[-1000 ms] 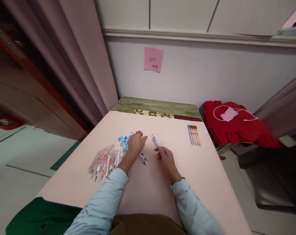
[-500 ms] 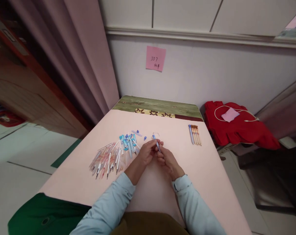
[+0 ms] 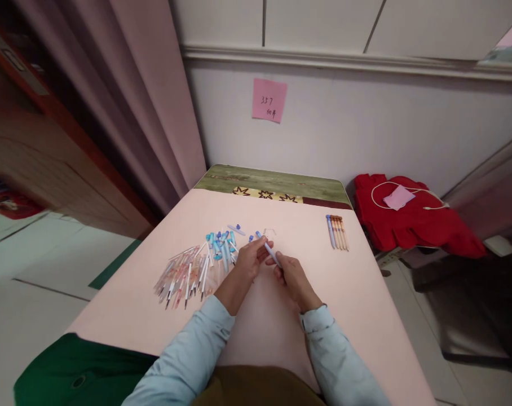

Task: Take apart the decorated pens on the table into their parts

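Observation:
Between both hands, above the table's middle, a light-blue pen slants with its upper end away from me. My left hand is closed around its upper part, thumb along it. The fingers of my right hand pinch its lower end. Just beyond my left hand lies a small dark-blue pen part. To the left is a pile of blue pen parts, and nearer me a spread of clear barrels and white refills. A row of finished-looking pens, one blue and several tan, lies at the right.
The pink-covered table has a green wood-patterned far end against the wall. A red cloth with a white cord lies beyond its right side. A green stool stands at the near left. A pink note hangs on the wall.
My hands have drawn slightly apart along the pen, showing more of its barrel. The pen's upper end has shifted left. The piles and the row of pens have stayed put.

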`<state>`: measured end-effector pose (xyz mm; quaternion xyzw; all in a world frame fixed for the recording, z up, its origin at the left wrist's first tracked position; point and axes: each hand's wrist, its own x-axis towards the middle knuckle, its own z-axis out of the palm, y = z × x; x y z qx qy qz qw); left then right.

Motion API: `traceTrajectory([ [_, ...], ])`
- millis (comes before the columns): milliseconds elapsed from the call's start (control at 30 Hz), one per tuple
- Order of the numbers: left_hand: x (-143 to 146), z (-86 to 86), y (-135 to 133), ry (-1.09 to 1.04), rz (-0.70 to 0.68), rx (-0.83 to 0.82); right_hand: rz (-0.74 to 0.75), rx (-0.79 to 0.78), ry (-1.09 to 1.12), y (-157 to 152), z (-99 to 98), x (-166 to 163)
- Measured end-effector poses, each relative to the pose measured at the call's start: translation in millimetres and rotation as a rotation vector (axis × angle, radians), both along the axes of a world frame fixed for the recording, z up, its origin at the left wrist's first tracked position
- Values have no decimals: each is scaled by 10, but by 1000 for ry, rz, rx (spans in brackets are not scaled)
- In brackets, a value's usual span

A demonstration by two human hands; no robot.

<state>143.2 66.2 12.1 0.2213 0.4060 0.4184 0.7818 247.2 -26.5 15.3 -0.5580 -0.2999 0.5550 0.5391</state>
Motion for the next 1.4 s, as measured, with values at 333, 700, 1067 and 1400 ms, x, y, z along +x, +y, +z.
traceTrajectory([
  [333, 50, 119, -97, -48, -145, 81, -129, 30, 196, 85, -38, 7],
  [700, 0, 171, -92, -71, -348, 129, 80, -80, 477, 73, -28, 90],
  [1067, 142, 86, -139, 57, -52, 123, -103, 140, -481, 82, -42, 26],
  [1400, 74, 114, -57, -71, -257, 20, 73, -83, 302, 117, -52, 111],
])
